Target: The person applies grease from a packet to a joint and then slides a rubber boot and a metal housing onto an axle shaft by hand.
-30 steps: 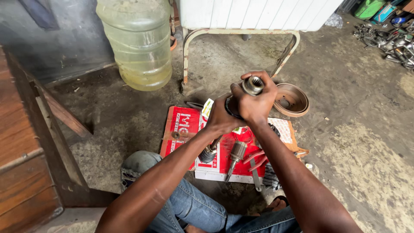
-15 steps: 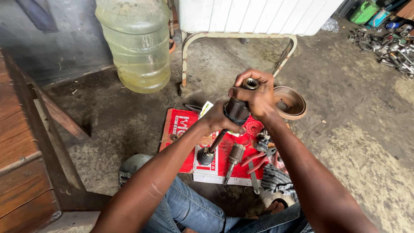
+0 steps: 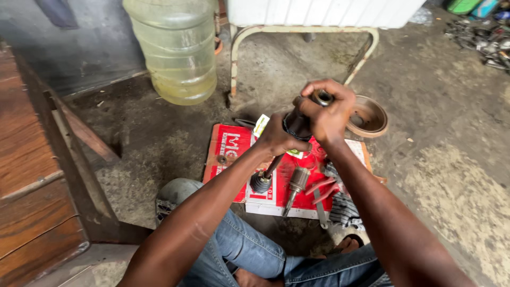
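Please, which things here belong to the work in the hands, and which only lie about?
In the work:
- axle shaft, held by left hand and right hand
- its dark boot

Lying about:
- splined joint
- red-handled pliers
- red cardboard
- rusty drum
- water jug
- striped rag

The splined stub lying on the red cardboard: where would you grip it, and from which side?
Probably pinch the stub across its thicker upper body from above. It lies flat and apart from the red pliers; its thin lower shank offers less to hold.
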